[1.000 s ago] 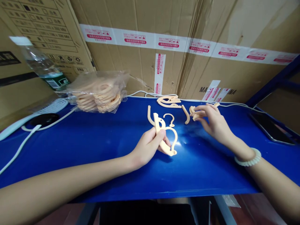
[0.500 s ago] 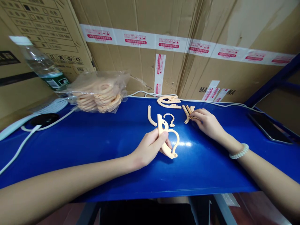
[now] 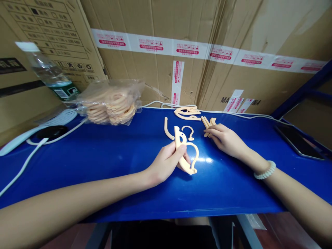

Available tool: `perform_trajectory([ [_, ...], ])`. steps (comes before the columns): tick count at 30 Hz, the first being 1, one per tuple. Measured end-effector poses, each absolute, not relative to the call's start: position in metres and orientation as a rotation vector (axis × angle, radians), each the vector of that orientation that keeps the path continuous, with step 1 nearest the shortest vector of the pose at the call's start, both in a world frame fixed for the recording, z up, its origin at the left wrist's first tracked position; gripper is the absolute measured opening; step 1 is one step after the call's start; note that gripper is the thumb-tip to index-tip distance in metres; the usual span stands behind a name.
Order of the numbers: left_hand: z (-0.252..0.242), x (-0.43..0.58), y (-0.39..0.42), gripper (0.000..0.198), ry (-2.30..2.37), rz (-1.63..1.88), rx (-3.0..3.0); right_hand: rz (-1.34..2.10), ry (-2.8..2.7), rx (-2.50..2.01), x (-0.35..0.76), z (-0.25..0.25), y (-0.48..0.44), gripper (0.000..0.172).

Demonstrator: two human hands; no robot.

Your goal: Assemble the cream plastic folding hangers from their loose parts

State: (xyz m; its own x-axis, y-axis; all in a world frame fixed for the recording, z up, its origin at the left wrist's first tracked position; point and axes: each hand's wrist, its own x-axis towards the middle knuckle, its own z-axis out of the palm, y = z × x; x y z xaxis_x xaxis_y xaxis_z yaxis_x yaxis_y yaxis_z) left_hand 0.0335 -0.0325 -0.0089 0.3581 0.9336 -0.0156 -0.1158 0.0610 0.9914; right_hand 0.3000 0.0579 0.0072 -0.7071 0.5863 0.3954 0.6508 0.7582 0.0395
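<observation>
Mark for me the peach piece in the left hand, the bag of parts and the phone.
peach piece (image 3: pixel 177 135): head view, top of its straight bar.
bag of parts (image 3: pixel 111 103): head view, middle of the clear wrap.
phone (image 3: pixel 298 141): head view, middle of its dark screen.

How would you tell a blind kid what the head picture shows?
The left hand holds a peach plastic hook at a blue table; the right hand touches a few peach strips. A bag of similar parts lies at the back left.

L hand (image 3: pixel 166 162): hook (image 3: pixel 177 137); R hand (image 3: pixel 226 140): strips (image 3: pixel 207 121)
</observation>
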Motion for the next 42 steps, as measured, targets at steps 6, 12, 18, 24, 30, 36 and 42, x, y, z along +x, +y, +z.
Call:
perform_trajectory([
  [6,-0.011,0.034,-0.031,0.041,0.845,0.984,1.187,-0.194,-2.614,-0.891,0.293,0.011,0.052,0.022],
  [12,-0.009,0.034,-0.031,0.039,0.851,0.984,1.181,-0.178,-2.606,-0.912,0.29,0.007,0.051,0.019],
  [18,-0.003,0.03,-0.027,0.014,0.781,0.971,1.128,-0.223,-2.538,-0.946,0.281,0.015,0.037,0.031],
  [24,-0.006,0.022,-0.016,0.02,0.849,1.113,1.395,0.103,-2.399,-0.772,0.262,0.025,0.004,0.047],
  [30,-0.013,0.021,-0.012,0.028,0.936,1.159,1.563,0.251,-2.559,-0.662,0.253,0.024,-0.009,0.052],
  [36,-0.01,0.023,-0.015,0.024,1.042,1.213,1.624,0.381,-2.495,-0.696,0.256,0.026,-0.006,0.046],
  [42,-0.013,0.023,-0.014,0.027,1.045,1.247,1.687,0.742,-2.353,-0.684,0.257,0.028,-0.007,0.056],
])
